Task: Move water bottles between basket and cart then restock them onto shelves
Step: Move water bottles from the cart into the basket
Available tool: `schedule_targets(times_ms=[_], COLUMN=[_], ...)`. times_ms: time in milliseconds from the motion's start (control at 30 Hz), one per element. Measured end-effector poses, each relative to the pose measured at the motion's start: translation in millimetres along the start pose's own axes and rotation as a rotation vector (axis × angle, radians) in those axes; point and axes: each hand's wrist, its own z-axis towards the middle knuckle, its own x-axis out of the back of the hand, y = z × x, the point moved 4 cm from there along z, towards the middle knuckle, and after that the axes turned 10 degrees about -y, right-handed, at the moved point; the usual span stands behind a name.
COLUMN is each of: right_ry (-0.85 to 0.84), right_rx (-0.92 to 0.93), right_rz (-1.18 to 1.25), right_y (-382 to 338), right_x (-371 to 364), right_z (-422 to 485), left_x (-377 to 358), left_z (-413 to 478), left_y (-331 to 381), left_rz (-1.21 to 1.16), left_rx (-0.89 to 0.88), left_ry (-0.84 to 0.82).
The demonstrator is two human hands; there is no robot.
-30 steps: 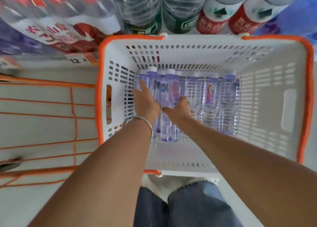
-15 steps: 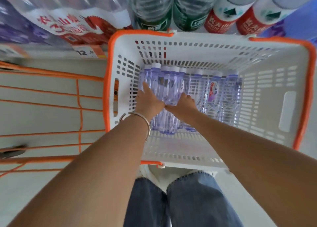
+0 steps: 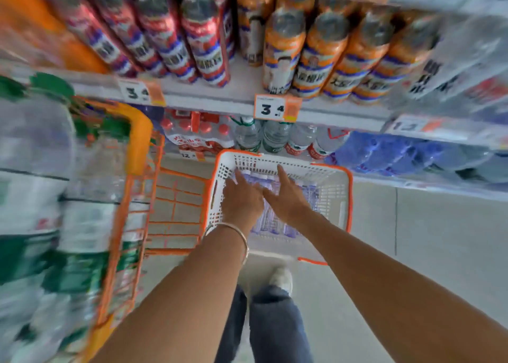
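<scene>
The water bottles [image 3: 270, 224] sat packed side by side in the white, orange-rimmed basket [image 3: 334, 189] at centre frame. Full and smooth, they probably handled as weighty, slippery and slightly squashy, best gripped round the body below the cap. The left hand [image 3: 242, 200] and right hand [image 3: 287, 200] hung over them, fingers stretched out and holding nothing, while the orange cart [image 3: 141, 140] at left carried large blurred bottles [image 3: 35, 148].

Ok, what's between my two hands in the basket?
Head view: purple-tinted water bottles in the white basket show in the gap between the left hand and right hand.
</scene>
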Motion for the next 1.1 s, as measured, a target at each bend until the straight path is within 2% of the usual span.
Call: schedule_targets(times_ms=[333, 433, 533, 600, 700, 800, 833, 1000, 1100], right_ry=[0.125, 0.147, 0.125, 0.099, 0.066, -0.013, -0.032, -0.121, -0.163], right_rx=[0.276, 0.384, 0.455, 0.512, 0.615, 0.713, 0.744, 0.889, 0.784], right_rz=[-0.18, -0.226, -0.31, -0.341, -0.308, -0.297, -0.313, -0.487, -0.553], right_y=[-121, -170, -214, -252, -313, -367, -391, -483, -517], right_x=[106, 118, 117, 106, 80, 40, 28, -45, -87], right_z=[-136, -165, -181, -190, -191, -164, -180, -177, -152], left_x=[128, 167, 203, 234, 288, 333, 345, 390, 399], left_z=[-178, -213, -238, -251, -264, -274, -274, -254, -236], left_y=[73, 65, 53, 35, -1, -52, -70, -174, -245], left_rz=[-0.04, -0.271, -0.342, -0.353, -0.354, -0.473, -0.49, -0.579, -0.601], left_rx=[-0.15, -0.091, -0.086, -0.066, -0.042, -0.017, 0.002, 0.21, 0.447], left_ry=[0.206, 0.314, 0.395, 0.412, 0.544, 0.626, 0.654, 0.673, 0.63])
